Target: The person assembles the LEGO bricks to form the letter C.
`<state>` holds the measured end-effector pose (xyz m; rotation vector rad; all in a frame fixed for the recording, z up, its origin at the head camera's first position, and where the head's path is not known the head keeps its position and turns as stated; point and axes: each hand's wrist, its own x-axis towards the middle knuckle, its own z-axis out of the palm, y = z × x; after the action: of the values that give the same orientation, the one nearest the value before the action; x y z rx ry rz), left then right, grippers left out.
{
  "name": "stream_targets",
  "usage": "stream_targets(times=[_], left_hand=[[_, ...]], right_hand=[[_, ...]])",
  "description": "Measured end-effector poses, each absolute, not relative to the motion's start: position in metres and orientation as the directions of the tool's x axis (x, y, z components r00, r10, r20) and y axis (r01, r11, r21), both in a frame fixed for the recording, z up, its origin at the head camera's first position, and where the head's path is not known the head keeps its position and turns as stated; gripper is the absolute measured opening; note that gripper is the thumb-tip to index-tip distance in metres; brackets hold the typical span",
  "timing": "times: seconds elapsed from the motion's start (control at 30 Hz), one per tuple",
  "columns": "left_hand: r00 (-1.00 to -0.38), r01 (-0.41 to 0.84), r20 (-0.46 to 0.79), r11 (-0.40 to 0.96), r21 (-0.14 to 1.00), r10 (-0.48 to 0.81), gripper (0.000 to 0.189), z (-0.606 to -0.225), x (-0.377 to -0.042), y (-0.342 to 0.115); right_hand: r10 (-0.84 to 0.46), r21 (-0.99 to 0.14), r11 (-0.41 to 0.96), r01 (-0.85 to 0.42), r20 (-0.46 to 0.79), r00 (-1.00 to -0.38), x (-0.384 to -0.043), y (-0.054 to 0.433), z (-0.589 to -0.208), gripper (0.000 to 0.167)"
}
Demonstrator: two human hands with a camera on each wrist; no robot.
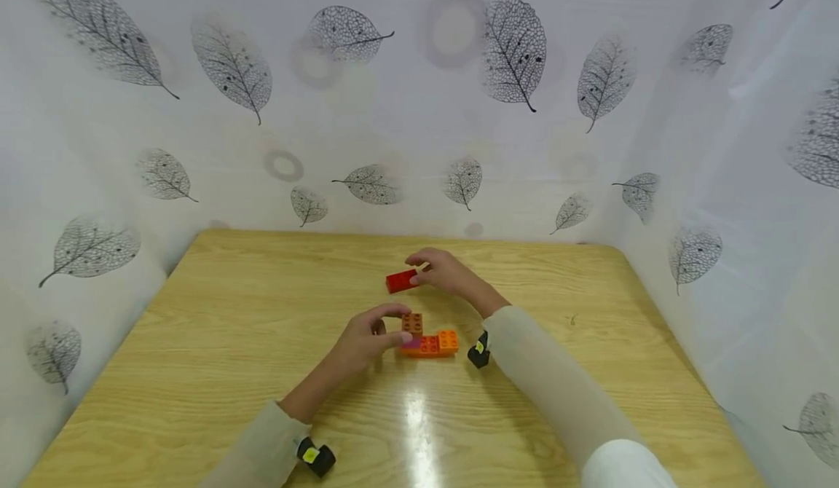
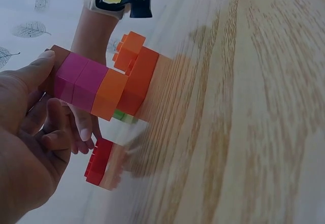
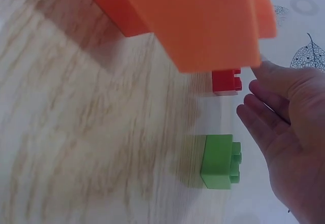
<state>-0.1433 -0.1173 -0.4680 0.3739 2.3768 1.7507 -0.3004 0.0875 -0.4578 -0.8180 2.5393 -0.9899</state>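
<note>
In the head view my left hand (image 1: 363, 339) holds the brown brick (image 1: 412, 323) between thumb and fingers. The brown brick tops a column: below it two purple layers (image 2: 81, 84), then an orange brick (image 2: 109, 94). This column belongs to a build with a long red-orange base (image 2: 138, 84) and an orange brick (image 1: 448, 340) on its right end. My right hand (image 1: 446, 273) hovers beyond the build with its fingers loosely extended. It is near a red brick (image 1: 400, 281) and a green brick (image 3: 217, 162); the green one is hidden in the head view.
The wooden table (image 1: 262, 284) carries the bricks. A pale curtain (image 1: 406, 124) with a leaf print surrounds its back and sides. A black wrist device (image 1: 316, 457) sits on the left sleeve and another device (image 1: 480, 351) on the right.
</note>
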Motion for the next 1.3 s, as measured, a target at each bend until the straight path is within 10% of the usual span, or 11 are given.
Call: stream_targets(times=[0.77, 1.3], left_hand=[[-0.955, 0.107, 0.020, 0.283, 0.953, 0.295, 0.047, -0.470, -0.143, -0.115], [-0.956, 0.113, 0.024, 0.293, 0.949, 0.292, 0.043, -0.469, -0.142, -0.117]], right_hand=[[-0.627, -0.537, 0.690, -0.485, -0.109, -0.771, -0.302, 0.073, -0.464, 0.043], [-0.624, -0.622, 0.618, -0.481, -0.015, -0.782, -0.283, 0.076, -0.463, 0.038]])
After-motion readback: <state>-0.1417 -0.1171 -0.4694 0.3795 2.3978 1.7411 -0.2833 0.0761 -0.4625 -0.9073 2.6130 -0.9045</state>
